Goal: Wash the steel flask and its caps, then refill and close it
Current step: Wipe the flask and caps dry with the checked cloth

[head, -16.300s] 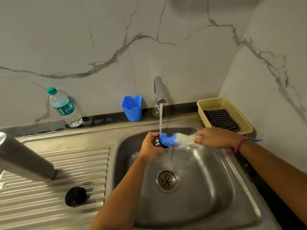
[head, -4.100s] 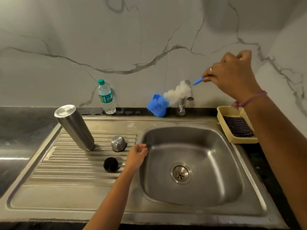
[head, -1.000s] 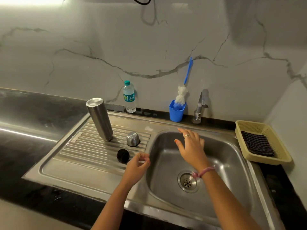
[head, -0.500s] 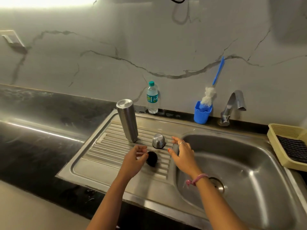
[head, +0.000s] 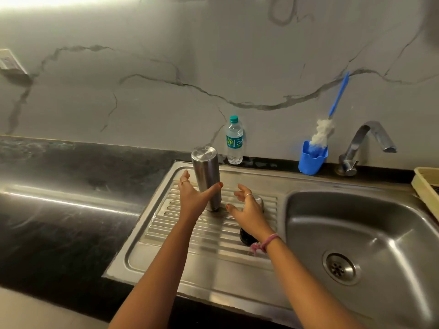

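The steel flask (head: 206, 172) stands upside down on the ribbed draining board (head: 166, 233). My left hand (head: 193, 195) is spread around its lower part, thumb across the front and fingers behind, touching or nearly touching it. My right hand (head: 247, 210) hovers just right of the flask with fingers spread, holding nothing. The steel cap (head: 260, 201) peeks out behind my right hand. The black cap (head: 245, 237) lies on the board, partly hidden under my right wrist.
A small plastic water bottle (head: 234, 141) stands at the wall behind the flask. A blue cup (head: 311, 160) holds the bottle brush (head: 329, 124). The tap (head: 365, 143) is off above the sink basin (head: 356, 233). A yellow basket (head: 425, 186) sits at the far right.
Both hands have moved forward and left from the caps to the flask. My left hand has opened around it. The view has shifted left.
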Demonstrator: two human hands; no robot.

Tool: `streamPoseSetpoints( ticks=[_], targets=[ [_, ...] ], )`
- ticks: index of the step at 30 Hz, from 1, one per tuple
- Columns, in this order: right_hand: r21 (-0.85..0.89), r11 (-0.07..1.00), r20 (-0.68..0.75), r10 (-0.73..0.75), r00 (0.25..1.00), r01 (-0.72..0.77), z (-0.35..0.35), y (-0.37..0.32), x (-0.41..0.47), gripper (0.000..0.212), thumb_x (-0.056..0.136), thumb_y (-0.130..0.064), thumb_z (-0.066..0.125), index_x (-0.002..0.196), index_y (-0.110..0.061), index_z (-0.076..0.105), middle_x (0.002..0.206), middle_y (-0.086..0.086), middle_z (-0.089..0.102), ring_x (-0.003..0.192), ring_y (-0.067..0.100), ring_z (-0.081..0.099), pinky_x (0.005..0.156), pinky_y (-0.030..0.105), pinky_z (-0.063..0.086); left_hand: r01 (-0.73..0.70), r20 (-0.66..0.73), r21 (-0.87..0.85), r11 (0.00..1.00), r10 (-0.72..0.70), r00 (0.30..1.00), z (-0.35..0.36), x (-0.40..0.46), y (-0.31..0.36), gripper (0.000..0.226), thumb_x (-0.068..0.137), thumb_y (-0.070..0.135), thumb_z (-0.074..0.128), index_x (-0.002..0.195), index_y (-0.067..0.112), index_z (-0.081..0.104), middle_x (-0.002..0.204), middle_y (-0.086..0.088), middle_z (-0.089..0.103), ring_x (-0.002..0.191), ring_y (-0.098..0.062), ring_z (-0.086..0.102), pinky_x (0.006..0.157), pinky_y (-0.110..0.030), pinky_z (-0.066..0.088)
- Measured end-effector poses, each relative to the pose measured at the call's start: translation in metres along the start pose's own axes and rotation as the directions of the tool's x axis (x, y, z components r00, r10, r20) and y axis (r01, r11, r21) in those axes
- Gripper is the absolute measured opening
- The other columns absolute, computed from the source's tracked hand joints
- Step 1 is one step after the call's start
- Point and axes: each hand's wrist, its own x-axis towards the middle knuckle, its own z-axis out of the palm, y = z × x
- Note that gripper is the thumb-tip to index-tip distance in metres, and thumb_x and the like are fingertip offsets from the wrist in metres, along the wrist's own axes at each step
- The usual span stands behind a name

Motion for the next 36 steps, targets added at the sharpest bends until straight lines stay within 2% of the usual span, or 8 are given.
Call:
streamPoseSetpoints(
  ticks=[4, 8, 12, 18, 21, 26, 29, 36],
  targets=[
    [0.053, 0.997, -0.019, 0.05, 0.999, -0.049, 0.012, 0.004, 0.011, 0.067, 0.088, -0.018, 0.066, 0.144, -0.02, 0.03, 0.138, 0.005, 0.049, 0.124, 0.013, 0.045, 0.105, 0.029, 0.038, -0.032, 0.038, -0.065, 0.997, 0.035, 0.999, 0.003, 0.021, 0.0, 0.115, 0.063, 0.04, 0.091, 0.152, 0.018, 0.022, 0.153, -0.003, 0.036, 0.138, -0.02, 0.037, 0.11, -0.035, 0.037],
    [0.066, 0.994, -0.044, 0.089, 0.995, -0.086, 0.019, 0.009, 0.016, 0.066, 0.088, -0.018, 0.067, 0.143, -0.022, 0.031, 0.134, 0.003, 0.051, 0.119, 0.011, 0.046, 0.105, 0.032, 0.04, -0.048, 0.063, -0.143, 0.988, 0.058, 0.996, 0.008, 0.034, -0.001, 0.091, 0.066, 0.032, 0.091, 0.14, 0.02, 0.038, 0.128, 0.003, 0.054, 0.118, -0.015, 0.052, 0.09, -0.025, 0.046],
    [0.07, 0.994, -0.084, 0.096, 0.992, -0.09, 0.02, 0.013, 0.02, 0.065, 0.087, -0.017, 0.068, 0.142, -0.02, 0.033, 0.131, 0.002, 0.052, 0.115, 0.01, 0.046, 0.104, 0.032, 0.041, -0.033, 0.045, -0.183, 0.983, 0.042, 0.998, 0.01, 0.04, -0.003, 0.076, 0.07, 0.029, 0.088, 0.132, 0.02, 0.045, 0.124, -0.001, 0.06, 0.117, -0.019, 0.057, 0.093, -0.032, 0.051],
    [0.15, 0.985, -0.115, 0.103, 0.988, -0.085, 0.012, 0.014, 0.017, 0.063, 0.087, -0.016, 0.068, 0.14, -0.019, 0.035, 0.132, 0.004, 0.052, 0.122, 0.017, 0.049, 0.103, 0.033, 0.043, -0.072, 0.036, -0.25, 0.966, 0.084, 0.996, -0.001, 0.04, 0.017, 0.071, 0.072, 0.022, 0.087, 0.131, 0.02, 0.046, 0.116, 0.003, 0.058, 0.112, -0.016, 0.057, 0.083, -0.022, 0.047],
    [0.169, 0.985, -0.154, 0.056, 0.987, -0.03, -0.001, 0.009, 0.008, 0.071, 0.084, -0.021, 0.071, 0.143, -0.015, 0.031, 0.139, 0.004, 0.047, 0.127, 0.016, 0.045, 0.104, 0.03, 0.04, -0.082, 0.087, -0.323, 0.943, 0.116, 0.989, -0.012, 0.04, 0.041, 0.063, 0.072, 0.023, 0.087, 0.125, 0.018, 0.052, 0.116, -0.001, 0.064, 0.108, -0.018, 0.062, 0.089, -0.033, 0.053],
    [0.048, 0.998, -0.181, -0.025, 0.983, 0.034, -0.037, 0.005, -0.013, 0.101, 0.071, -0.032, 0.082, 0.15, -0.022, 0.02, 0.151, -0.002, 0.033, 0.133, 0.008, 0.034, 0.108, 0.029, 0.034, 0.086, 0.255, -0.549, 0.831, 0.07, 0.964, -0.014, 0.025, 0.07, 0.043, 0.082, 0.02, 0.077, 0.119, 0.016, 0.057, 0.112, -0.006, 0.066, 0.106, -0.02, 0.067, 0.084, -0.039, 0.058],
    [0.008, 1.0, -0.118, -0.013, 0.993, 0.014, -0.061, 0.002, -0.032, 0.109, 0.066, -0.039, 0.083, 0.151, -0.022, 0.017, 0.152, -0.006, 0.03, 0.133, 0.008, 0.036, 0.106, 0.026, 0.037, 0.249, 0.384, -0.588, 0.77, -0.006, 0.923, -0.003, 0.013, 0.074, 0.047, 0.082, 0.025, 0.076, 0.121, 0.011, 0.054, 0.111, -0.011, 0.066, 0.105, -0.024, 0.067, 0.08, -0.039, 0.06],
    [0.079, 0.996, -0.159, 0.04, 0.986, -0.028, -0.096, 0.022, -0.076, 0.092, 0.059, -0.045, 0.08, 0.139, -0.03, 0.037, 0.125, -0.011, 0.05, 0.105, 0.004, 0.056, 0.079, 0.016, 0.053, 0.458, 0.583, -0.579, 0.675, -0.051, 0.811, 0.038, -0.018, 0.068, 0.068, 0.069, 0.029, 0.08, 0.128, 0.007, 0.054, 0.114, -0.015, 0.067, 0.107, -0.029, 0.068, 0.088, -0.048, 0.058]
  ],
)
